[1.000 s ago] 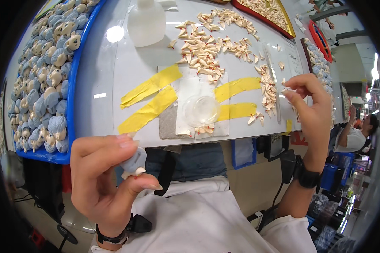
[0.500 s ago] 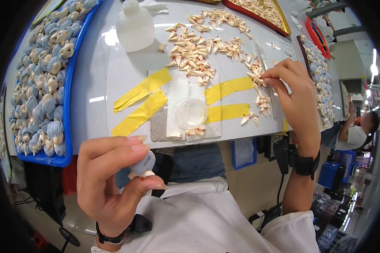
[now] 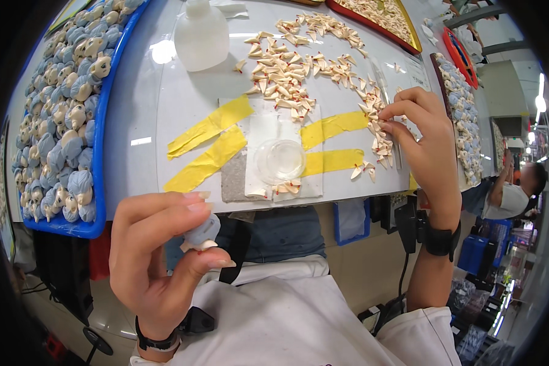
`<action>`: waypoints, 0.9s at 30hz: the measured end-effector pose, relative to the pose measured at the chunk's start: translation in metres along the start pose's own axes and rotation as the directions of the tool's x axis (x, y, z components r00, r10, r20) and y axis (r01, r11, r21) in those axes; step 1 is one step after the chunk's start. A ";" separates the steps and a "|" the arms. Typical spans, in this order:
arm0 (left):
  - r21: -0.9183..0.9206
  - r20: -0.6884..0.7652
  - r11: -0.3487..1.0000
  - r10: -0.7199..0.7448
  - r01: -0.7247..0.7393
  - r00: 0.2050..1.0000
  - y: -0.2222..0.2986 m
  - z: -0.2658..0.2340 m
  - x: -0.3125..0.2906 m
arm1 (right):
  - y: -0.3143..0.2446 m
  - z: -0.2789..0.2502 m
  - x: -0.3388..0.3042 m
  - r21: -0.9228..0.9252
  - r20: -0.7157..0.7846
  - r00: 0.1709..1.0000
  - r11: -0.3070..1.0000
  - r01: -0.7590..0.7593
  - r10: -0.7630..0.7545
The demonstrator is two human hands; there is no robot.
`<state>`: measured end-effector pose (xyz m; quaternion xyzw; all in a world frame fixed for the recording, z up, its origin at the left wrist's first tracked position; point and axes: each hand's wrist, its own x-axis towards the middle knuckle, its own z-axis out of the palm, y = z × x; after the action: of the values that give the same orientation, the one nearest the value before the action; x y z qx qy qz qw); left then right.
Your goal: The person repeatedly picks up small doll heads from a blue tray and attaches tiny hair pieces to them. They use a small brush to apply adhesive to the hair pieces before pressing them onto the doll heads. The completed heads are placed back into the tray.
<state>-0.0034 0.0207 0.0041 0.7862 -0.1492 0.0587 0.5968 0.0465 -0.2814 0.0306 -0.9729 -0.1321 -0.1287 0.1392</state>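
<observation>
L hand (image 3: 152,253): thumb + fingertips pinching a blue-haired doll head (image 3: 204,232), cream part facing down; held up off table, just in front of its near edge, over the lap.
R hand (image 3: 422,137): fingers bent, tips down at strip of small cream pcs (image 3: 382,150), R side of table; can't tell if one's gripped, tips too small & partly hidden.
Pcs pile: big heap of red-tipped pcs (image 3: 280,76), mid-table, past clear dish (image 3: 281,161).
Head trays: blue tray (image 3: 102,165) on L full of heads; more heads (image 3: 465,116) far R.
Done: 1 head in hand, R fingertips at pcs.
Left: lots, I'd judge; many loose pcs lying about, plus more in red-rimmed tray (image 3: 372,32) at back.
Stage: prob. mid-batch.
</observation>
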 end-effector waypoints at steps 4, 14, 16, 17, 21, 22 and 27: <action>0.001 0.019 1.000 0.009 -0.009 1.000 0.000 0.000 0.002 | 0.001 -0.002 0.002 -0.077 0.018 0.999 0.997 0.030 -0.029; -0.430 -0.008 0.893 -0.147 0.129 0.989 -0.004 0.000 -0.001 | -0.028 -0.015 -0.015 0.697 -0.050 0.903 0.663 -0.274 0.426; -0.502 0.013 0.853 -0.158 0.143 0.987 -0.003 0.004 0.001 | -0.036 -0.017 -0.021 0.736 -0.041 0.898 0.621 -0.270 0.438; -0.531 0.018 0.834 -0.166 0.151 0.986 -0.002 0.003 0.001 | -0.038 -0.016 -0.022 0.759 -0.032 0.897 0.595 -0.265 0.440; -0.375 0.096 0.910 -0.150 0.175 0.984 -0.005 -0.002 -0.001 | -0.042 -0.008 -0.020 0.773 -0.056 0.960 0.621 -0.132 0.274; -0.378 0.063 0.901 -0.204 0.212 0.977 -0.002 0.003 -0.001 | -0.047 -0.006 -0.018 0.767 -0.049 0.964 0.628 -0.132 0.262; -0.530 -0.013 0.823 -0.248 0.204 0.969 -0.001 0.011 -0.004 | -0.064 0.003 -0.001 0.647 -0.068 0.997 0.763 0.015 0.037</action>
<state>-0.0077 0.0116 -0.0011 0.6026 -0.0408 -0.0233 0.7967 0.0276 -0.2214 0.0429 -0.8606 -0.1572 -0.1115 0.4714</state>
